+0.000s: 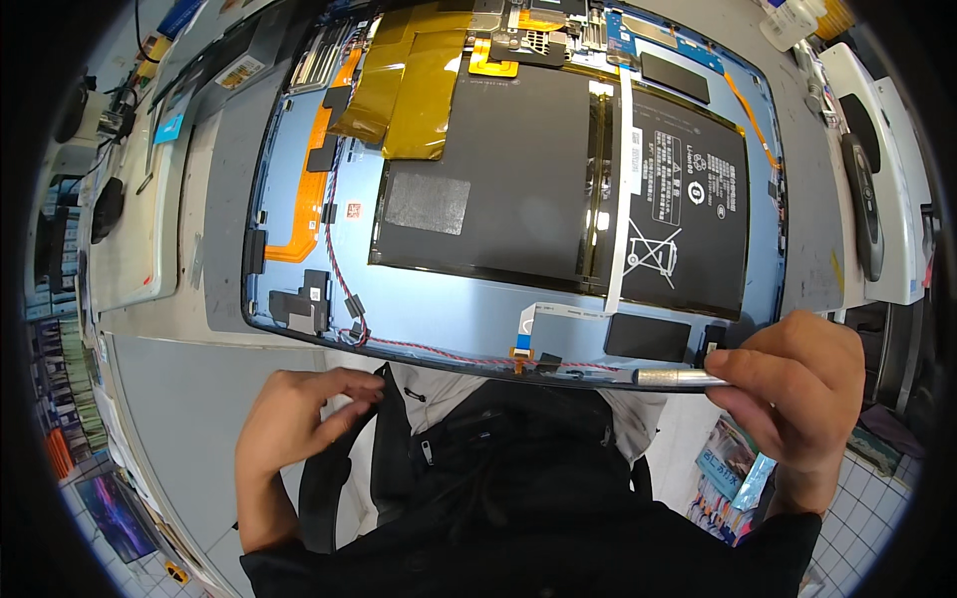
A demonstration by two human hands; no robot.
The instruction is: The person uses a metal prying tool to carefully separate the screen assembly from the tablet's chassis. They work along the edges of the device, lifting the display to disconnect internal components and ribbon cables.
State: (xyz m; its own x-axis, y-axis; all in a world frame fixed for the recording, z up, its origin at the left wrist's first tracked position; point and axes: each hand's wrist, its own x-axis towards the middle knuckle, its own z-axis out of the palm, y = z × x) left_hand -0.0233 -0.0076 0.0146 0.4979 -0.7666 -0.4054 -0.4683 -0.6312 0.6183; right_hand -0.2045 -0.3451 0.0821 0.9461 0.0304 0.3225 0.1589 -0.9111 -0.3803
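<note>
An opened tablet (439,289) with a blue housing lies before me, its inside facing up. Black battery packs (518,169) fill its middle. My right hand (793,384) pinches a slim silver metal tool (683,378) at the near right edge, its thin end pointing left along the rim. A twisted red-and-black wire (439,352) runs along that edge, close to the tool's tip. A white ribbon cable (620,199) crosses the batteries down to a small connector (521,353). At the near left edge is my left hand (304,414), holding nothing, thumb and fingers apart, fingertips by the rim.
Gold tape (424,95) and an orange flex cable (311,189) lie in the tablet's far left part. A dark grey mat (227,239) is under it. On the right stands a white device with a dark handheld tool (863,204); a white bottle (791,25) is at the far right.
</note>
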